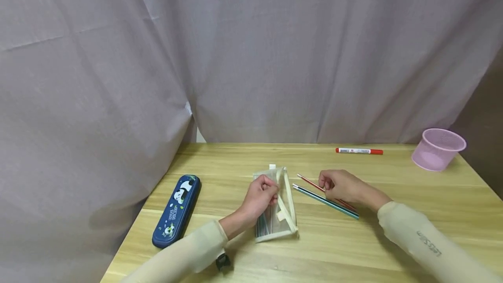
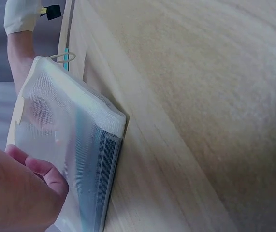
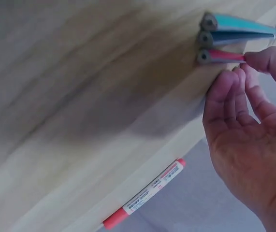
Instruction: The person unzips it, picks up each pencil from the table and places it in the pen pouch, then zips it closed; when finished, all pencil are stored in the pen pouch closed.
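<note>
A see-through zip pouch (image 1: 275, 233) with cream trim lies mid-table, its mouth gaping toward the right. My left hand (image 1: 257, 199) pinches the edge of that mouth between thumb and fingers. Dark and bluish contents show through the mesh (image 2: 67, 140) in the left wrist view. To the right of the pouch, my right hand (image 1: 342, 185) pinches a red pencil (image 3: 220, 56) with the thumb on it. Right beside the red one lie a teal pencil (image 3: 239, 24) and a dark blue pencil (image 3: 234, 38), roughly parallel, their eraser ends toward the pouch.
A navy pencil case (image 1: 177, 211) with pandas lies at the left. Toward the back edge rests a red marker (image 1: 359, 151). A pink mesh pen cup (image 1: 432, 154) stands at the back right corner. Behind the wooden table hangs a grey curtain (image 1: 267, 56).
</note>
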### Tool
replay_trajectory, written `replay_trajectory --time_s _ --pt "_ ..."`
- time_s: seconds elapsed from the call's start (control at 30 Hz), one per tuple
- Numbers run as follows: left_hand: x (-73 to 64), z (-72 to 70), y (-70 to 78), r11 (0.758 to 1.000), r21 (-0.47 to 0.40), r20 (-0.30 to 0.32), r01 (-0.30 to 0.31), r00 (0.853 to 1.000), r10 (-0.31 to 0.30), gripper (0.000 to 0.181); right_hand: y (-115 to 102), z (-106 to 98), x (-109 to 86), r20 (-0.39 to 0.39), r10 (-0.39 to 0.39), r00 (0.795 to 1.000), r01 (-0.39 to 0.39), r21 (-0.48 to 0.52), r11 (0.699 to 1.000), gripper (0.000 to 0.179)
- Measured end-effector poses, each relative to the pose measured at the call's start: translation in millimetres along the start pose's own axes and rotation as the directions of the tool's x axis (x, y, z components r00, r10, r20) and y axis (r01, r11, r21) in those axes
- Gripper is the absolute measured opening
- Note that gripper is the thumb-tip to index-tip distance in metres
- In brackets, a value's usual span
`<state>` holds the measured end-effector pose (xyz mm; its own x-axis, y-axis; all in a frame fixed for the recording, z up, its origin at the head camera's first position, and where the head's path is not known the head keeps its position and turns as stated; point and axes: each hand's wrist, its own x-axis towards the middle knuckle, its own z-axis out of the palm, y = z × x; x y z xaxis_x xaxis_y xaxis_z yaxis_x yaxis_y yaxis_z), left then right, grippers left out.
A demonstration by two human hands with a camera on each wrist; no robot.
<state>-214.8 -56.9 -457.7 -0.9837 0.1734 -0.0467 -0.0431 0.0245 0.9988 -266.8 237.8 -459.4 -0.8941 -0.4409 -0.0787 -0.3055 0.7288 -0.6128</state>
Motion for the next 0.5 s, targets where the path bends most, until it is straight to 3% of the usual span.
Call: replay_trajectory --time_s 0.27,0.5 --pt "0.6 2.7 -1.2 1.0 -0.013 -0.012 0.003 1.0 -0.003 0.006 3.8 -6.1 3.7 0.003 -0.038 0.999 0.038 -0.01 0.999 0.017" --pt "0.7 1.7 0.1 1.0 -0.016 -0.002 0.012 1.0 -0.012 0.008 -1.8 -5.9 3.9 -0.017 -0.046 0.999 0.044 -0.102 0.994 0.014"
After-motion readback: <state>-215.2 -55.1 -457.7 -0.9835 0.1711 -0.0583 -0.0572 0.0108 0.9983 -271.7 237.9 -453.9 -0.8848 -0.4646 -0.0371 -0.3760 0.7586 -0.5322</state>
